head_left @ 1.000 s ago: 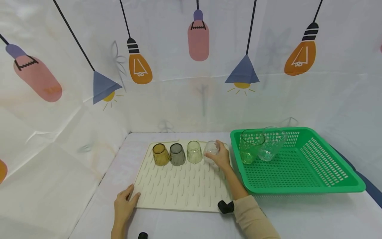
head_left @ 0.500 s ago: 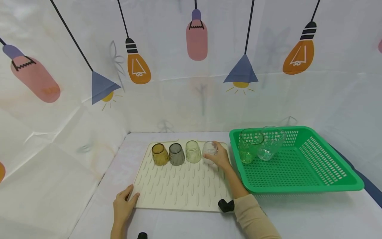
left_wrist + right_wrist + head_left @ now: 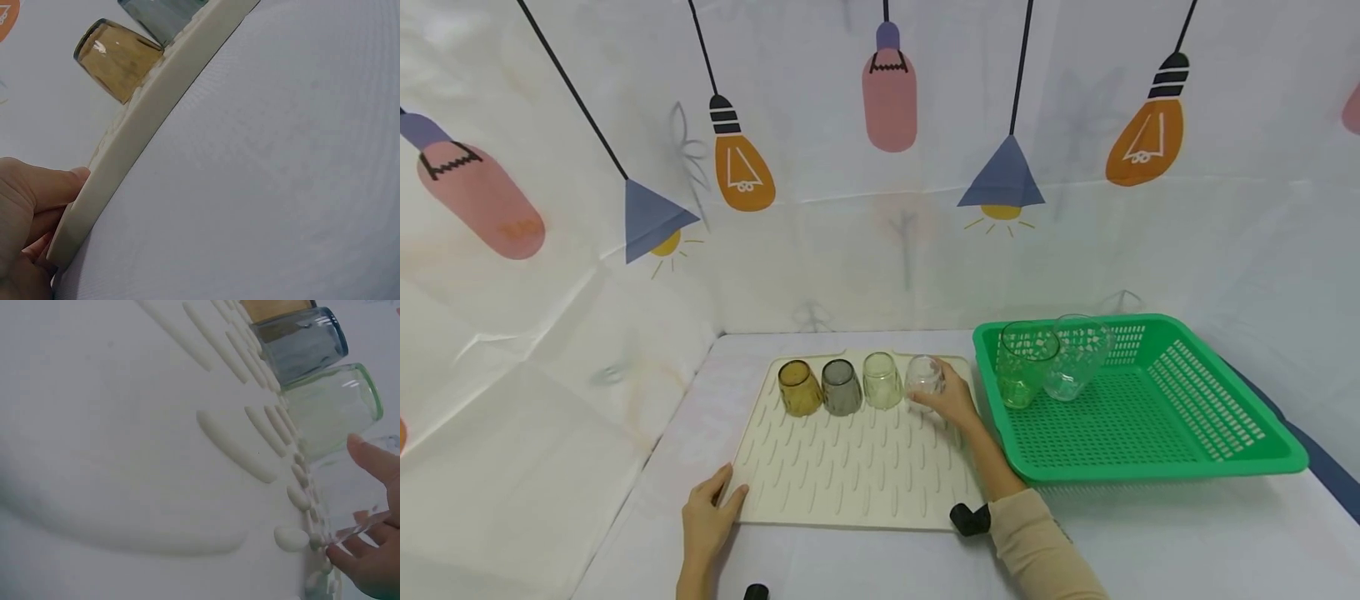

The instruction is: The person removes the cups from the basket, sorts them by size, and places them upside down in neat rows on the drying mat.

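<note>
On the cream ridged draining board [image 3: 857,475], several small tumblers stand upside down in a row at the back. From the left come an amber tumbler [image 3: 801,390], a grey tumbler [image 3: 841,389] and a pale green tumbler [image 3: 882,383]. At the right end, my right hand [image 3: 957,402] holds a clear tumbler [image 3: 922,377] between thumb and fingers, its mouth down on the ridges. Part of that glass is hidden by the hand. My left hand [image 3: 706,518] grips the board's near left corner, its thumb [image 3: 78,175] over the edge.
A green plastic basket [image 3: 1150,479] stands right of the board, close to my right forearm. Inside, at its left end, are a tall green-tinted glass [image 3: 1021,371] and a clear glass [image 3: 1075,367]. A lamp-patterned white sheet [image 3: 850,267] hangs behind.
The clear tumbler has shifted slightly left toward the pale green one, with my right hand still around it. My left hand stays at the board's corner. The whole view drifts a little.
</note>
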Motion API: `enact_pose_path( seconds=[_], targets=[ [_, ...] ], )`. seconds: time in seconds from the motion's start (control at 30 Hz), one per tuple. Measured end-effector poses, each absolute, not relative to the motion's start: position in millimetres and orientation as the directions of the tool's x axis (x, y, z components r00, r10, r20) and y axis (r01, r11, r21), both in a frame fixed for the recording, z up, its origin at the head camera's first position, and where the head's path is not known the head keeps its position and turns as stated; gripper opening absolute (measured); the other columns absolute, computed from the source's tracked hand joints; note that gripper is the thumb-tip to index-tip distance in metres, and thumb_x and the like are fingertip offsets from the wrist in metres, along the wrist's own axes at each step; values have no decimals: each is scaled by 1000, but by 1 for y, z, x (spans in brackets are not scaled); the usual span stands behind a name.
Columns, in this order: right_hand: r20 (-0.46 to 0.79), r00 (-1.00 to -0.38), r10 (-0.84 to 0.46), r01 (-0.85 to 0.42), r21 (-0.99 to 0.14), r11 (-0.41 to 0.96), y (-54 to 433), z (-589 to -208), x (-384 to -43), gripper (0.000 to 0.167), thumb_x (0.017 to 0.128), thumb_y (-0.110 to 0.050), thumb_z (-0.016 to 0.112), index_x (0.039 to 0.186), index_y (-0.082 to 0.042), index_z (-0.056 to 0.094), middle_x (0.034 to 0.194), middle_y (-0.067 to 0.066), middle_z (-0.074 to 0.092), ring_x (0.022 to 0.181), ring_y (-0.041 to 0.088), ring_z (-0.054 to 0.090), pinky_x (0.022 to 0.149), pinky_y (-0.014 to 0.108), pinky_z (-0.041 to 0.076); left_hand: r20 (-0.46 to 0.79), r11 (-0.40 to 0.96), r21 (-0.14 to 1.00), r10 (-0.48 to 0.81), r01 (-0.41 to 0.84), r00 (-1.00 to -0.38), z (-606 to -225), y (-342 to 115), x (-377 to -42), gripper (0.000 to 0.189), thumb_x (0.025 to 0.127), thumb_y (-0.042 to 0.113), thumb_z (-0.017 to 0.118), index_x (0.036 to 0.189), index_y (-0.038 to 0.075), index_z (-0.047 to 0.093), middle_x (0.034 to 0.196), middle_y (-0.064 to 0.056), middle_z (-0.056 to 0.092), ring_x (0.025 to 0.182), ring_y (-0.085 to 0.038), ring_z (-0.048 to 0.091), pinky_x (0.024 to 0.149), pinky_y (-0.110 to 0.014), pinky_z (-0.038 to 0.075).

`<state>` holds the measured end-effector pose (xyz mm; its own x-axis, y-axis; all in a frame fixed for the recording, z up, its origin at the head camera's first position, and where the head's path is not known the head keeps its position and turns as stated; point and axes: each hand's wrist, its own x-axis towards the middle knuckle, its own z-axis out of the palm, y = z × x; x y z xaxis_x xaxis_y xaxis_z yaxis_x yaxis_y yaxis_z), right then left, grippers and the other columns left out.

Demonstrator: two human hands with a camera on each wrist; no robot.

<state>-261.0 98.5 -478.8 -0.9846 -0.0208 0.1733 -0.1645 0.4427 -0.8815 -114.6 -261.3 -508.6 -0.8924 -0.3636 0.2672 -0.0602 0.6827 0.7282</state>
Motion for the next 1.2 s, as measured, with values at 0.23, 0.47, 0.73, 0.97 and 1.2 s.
enact_pose_path(
  seconds=[0.23,0.47,0.73,0.97,1.2],
  targets=[
    [174,-985,-8,-151,-831,535,97,-476,-251,86,74,-13,77,139,14,29,137,34,40,127,46,39,105,54,34,284,687,725,-370,-54,-884,-509,-261,-114,44,78,0,70,117,-14,56,117,-29,59,111,-48,52,95,-52,42],
    [369,-929,-36,-312,-727,612,94,-449,-227,81,77,-9,74,139,15,29,140,34,36,129,47,35,106,56,31,282,683,728,-371,-55,-885,-510,-262,-114,44,78,0,70,118,-14,56,118,-30,58,111,-48,51,95,-53,41],
    [597,-801,-42,-510,-643,571,118,-413,-203,68,77,-6,74,133,13,41,134,32,45,125,47,41,100,59,36,266,677,734,-362,-55,-894,-509,-261,-115,45,78,0,69,119,-14,56,118,-32,57,113,-49,50,97,-54,40],
    [799,-594,98,-599,-520,608,170,-401,-199,56,69,5,75,120,14,54,118,31,58,110,47,54,100,35,43,268,680,731,-353,-50,-896,-507,-261,-115,45,78,0,70,119,-13,56,118,-32,57,112,-49,50,96,-53,41],
    [730,-659,179,-482,-594,644,222,-397,-197,55,72,4,74,123,12,54,121,30,57,114,46,51,100,31,43,243,674,735,-373,-81,-895,-507,-261,-114,48,79,2,70,122,-12,54,118,-37,53,111,-51,50,93,-56,43]
  ],
)
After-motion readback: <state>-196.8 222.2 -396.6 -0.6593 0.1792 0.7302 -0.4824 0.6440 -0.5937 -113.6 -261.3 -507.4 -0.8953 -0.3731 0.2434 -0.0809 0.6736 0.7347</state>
